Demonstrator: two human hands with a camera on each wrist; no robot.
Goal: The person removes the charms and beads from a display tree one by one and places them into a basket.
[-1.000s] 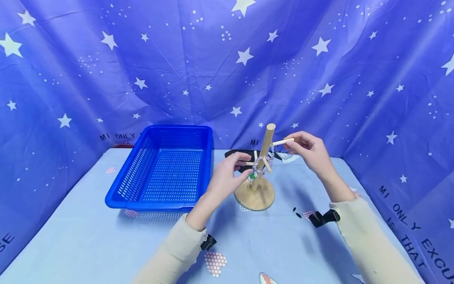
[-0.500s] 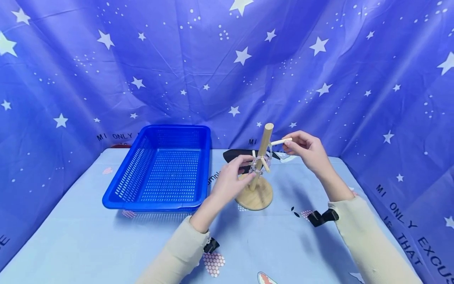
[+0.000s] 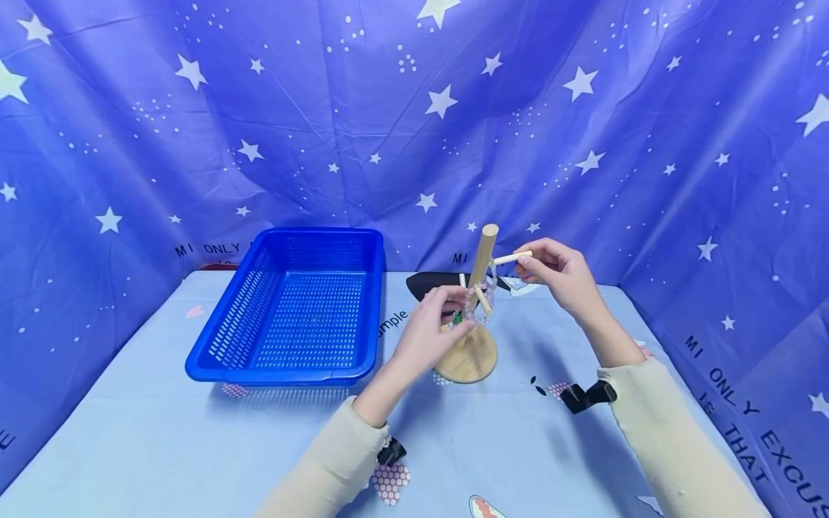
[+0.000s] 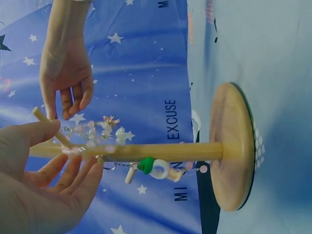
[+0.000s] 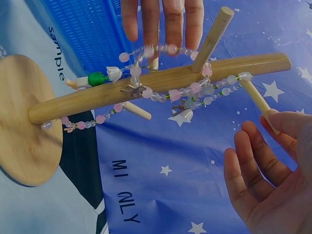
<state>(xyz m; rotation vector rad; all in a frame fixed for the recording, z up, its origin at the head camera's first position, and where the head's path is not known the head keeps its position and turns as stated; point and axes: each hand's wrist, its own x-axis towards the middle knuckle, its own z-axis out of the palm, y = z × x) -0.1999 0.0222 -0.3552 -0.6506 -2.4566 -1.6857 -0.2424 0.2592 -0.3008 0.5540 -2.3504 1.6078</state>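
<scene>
Two hands on one wooden stand [image 3: 468, 345] mid-table: right hand [image 3: 555, 273] pinches upper peg [image 3: 513, 258], apparently steadying it, while left hand [image 3: 432, 324] pinches bead chain [image 5: 190, 92] draped over pegs near post. Blue basket [image 3: 214, 356] sits toward left edge.

Blue star-printed cloth backdrop [image 3: 324, 108] on three sides, light blue patterned tablecloth [image 3: 162, 432] over table, even lighting

The table [image 3: 162, 446] bears a blue basket [image 3: 288, 306] and a wooden stand [image 3: 468, 357].
</scene>
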